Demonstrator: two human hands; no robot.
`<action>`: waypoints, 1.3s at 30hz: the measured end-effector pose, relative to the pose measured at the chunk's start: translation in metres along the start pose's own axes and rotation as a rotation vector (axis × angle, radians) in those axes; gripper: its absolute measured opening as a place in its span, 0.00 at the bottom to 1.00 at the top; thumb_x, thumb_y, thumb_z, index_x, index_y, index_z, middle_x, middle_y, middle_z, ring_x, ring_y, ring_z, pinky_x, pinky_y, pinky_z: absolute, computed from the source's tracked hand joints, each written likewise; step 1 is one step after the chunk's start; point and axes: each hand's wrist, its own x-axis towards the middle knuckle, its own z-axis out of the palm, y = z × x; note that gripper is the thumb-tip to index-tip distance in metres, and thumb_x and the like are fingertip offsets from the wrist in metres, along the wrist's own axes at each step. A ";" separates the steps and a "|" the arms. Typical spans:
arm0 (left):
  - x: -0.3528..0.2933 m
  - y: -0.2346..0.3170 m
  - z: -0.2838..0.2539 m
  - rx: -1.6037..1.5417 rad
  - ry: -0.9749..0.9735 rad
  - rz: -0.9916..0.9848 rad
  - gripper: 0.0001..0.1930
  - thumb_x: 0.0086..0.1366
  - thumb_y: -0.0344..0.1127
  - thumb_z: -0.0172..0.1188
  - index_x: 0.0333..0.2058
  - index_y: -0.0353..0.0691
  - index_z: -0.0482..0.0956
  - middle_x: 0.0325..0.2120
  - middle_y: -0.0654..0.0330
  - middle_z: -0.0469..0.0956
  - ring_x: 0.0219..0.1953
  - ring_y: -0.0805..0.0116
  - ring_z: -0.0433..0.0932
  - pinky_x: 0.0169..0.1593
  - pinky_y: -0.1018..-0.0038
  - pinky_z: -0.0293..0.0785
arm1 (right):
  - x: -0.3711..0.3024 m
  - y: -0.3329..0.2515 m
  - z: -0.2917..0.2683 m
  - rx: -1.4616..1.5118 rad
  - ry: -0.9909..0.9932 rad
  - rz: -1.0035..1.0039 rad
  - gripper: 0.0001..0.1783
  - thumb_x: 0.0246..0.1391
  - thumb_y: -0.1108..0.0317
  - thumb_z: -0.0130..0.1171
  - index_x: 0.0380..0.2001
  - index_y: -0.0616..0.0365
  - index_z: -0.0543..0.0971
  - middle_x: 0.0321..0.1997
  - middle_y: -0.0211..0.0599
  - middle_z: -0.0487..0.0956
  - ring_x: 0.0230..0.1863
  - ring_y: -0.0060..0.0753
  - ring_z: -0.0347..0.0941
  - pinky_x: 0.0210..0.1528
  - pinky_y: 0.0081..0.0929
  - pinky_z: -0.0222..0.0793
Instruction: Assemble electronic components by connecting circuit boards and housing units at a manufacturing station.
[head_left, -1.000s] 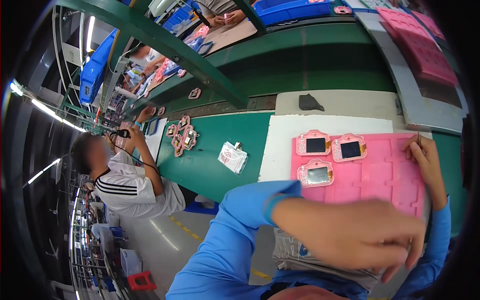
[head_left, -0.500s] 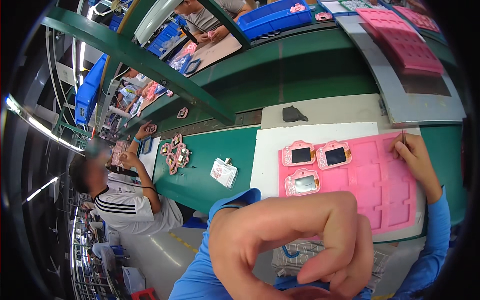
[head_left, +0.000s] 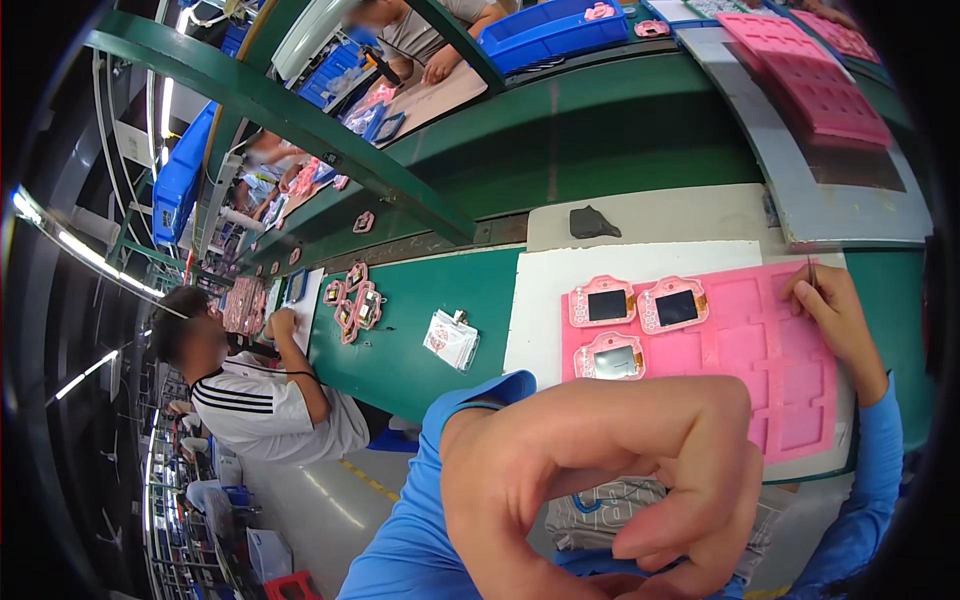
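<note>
My left hand (head_left: 600,440) looms large in front, close up, fingers curled inward; the lower edge cuts it off, and anything in its grip is hidden. My right hand (head_left: 835,315) rests at the far right corner of a pink moulded tray (head_left: 725,365), pinching thin dark tweezers (head_left: 811,272). Three pink device shells sit in the tray's left part. Dark screens fill the upper-left shell (head_left: 603,304) and the one beside it (head_left: 674,306); the lower shell (head_left: 609,357) has a pale, shiny screen, and my left hand overlaps the tray below it.
Left of the tray lie a badge in a clear sleeve (head_left: 451,340) and several pink shells (head_left: 354,300). A dark grey scrap (head_left: 592,223) lies behind. Pink trays (head_left: 810,85) overhang a grey board at back right. A co-worker (head_left: 260,400) sits at left; a green beam (head_left: 300,140) crosses overhead.
My left hand has shifted slightly right in the picture. My right hand stays at the tray's corner. The co-worker at left has lowered a raised arm to the bench.
</note>
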 end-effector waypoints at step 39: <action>-0.004 0.084 0.023 1.160 0.010 -0.389 0.14 0.72 0.36 0.67 0.25 0.44 0.77 0.28 0.60 0.87 0.38 0.64 0.87 0.43 0.68 0.89 | -0.001 -0.005 -0.006 -0.056 -0.017 -0.052 0.13 0.65 0.69 0.61 0.29 0.67 0.84 0.22 0.33 0.78 0.23 0.25 0.65 0.30 0.24 0.63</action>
